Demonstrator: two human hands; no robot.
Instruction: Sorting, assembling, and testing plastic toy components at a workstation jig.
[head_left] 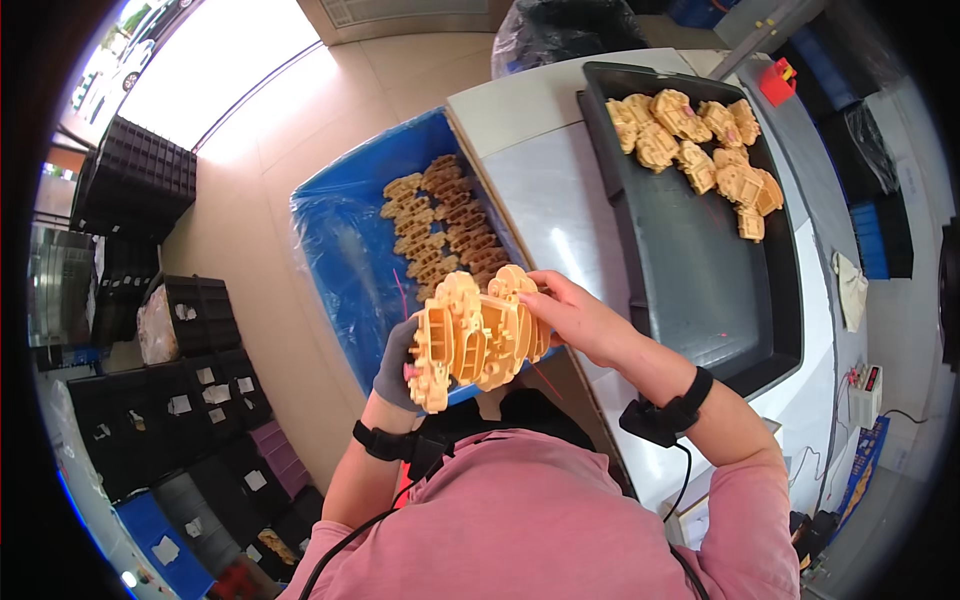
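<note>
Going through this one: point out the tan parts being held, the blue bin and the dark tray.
Held tan parts [472,345]: head view, middle of the bunch.
Blue bin [348,232]: head view, bare blue interior.
Dark tray [700,285]: head view, bare floor.

Left hand [396,368] and right hand [574,314] curled

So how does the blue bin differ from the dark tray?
The blue bin holds lined-up parts in columns; the dark tray holds jumbled parts toward its far end. The blue bin stands beside the table, while the dark tray rests on it. Both are open-topped.
</note>
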